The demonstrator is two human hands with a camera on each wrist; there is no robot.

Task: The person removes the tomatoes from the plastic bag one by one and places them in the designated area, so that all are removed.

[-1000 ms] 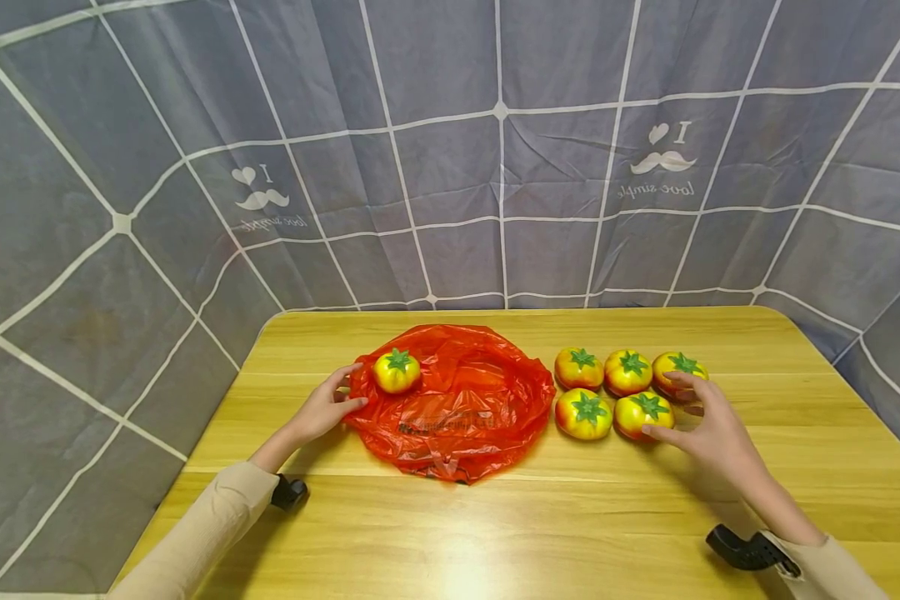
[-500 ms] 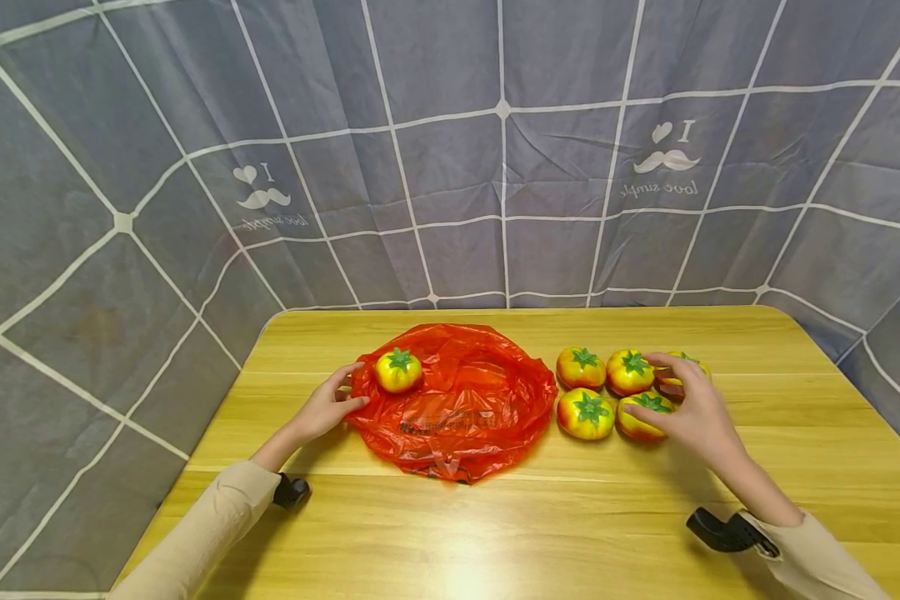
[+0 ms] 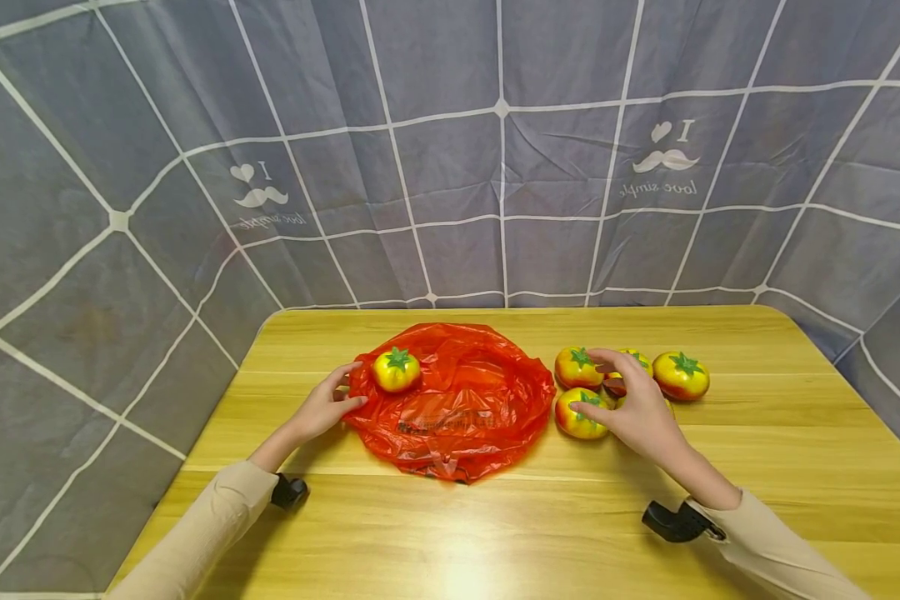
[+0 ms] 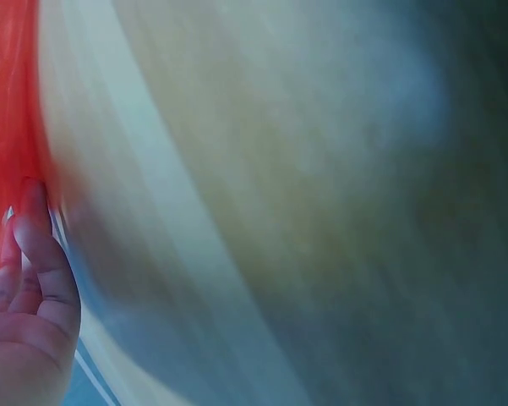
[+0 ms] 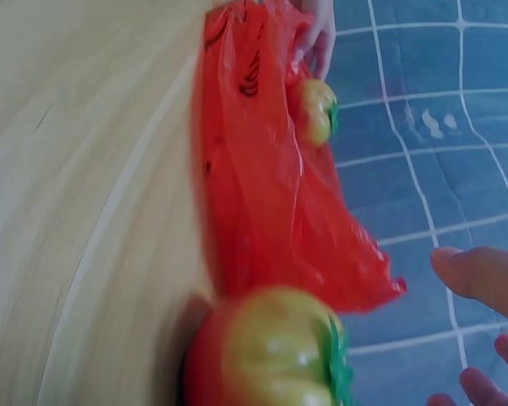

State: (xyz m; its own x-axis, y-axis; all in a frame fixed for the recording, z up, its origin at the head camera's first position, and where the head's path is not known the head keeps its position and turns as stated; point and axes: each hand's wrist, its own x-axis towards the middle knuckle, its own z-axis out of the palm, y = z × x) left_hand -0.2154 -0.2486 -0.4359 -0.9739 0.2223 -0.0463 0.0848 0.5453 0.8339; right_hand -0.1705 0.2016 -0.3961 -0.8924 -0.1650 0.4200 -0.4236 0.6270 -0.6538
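A crumpled red plastic bag (image 3: pixel 457 450) lies on the table with its mouth spread. One yellow-red tomato (image 3: pixel 396 373) with a green top sits at its left inside. My left hand (image 3: pixel 320 410) holds the bag's left rim; in the left wrist view its thumb and fingers meet at the red film (image 4: pixel 8 101). Over the group of tomatoes right of the bag hovers my right hand (image 3: pixel 642 417), fingers spread, partly hiding two of them. Nearest its thumb is the front-left tomato (image 3: pixel 576 421). In the right wrist view a gap separates the fingers (image 5: pixel 482 275) from a tomato (image 5: pixel 266 355).
Several tomatoes stand close together; the back-right one (image 3: pixel 681 379) sits slightly apart. The wooden table (image 3: pixel 450 537) ends at a grey curtain (image 3: pixel 450 183) with white lines behind it. Each wrist wears a black camera (image 3: pixel 289 492).
My right hand has moved left across the tomatoes, from the right-hand ones to above the front-left one, uncovering the back-right tomato. My left hand and the bag have stayed put.
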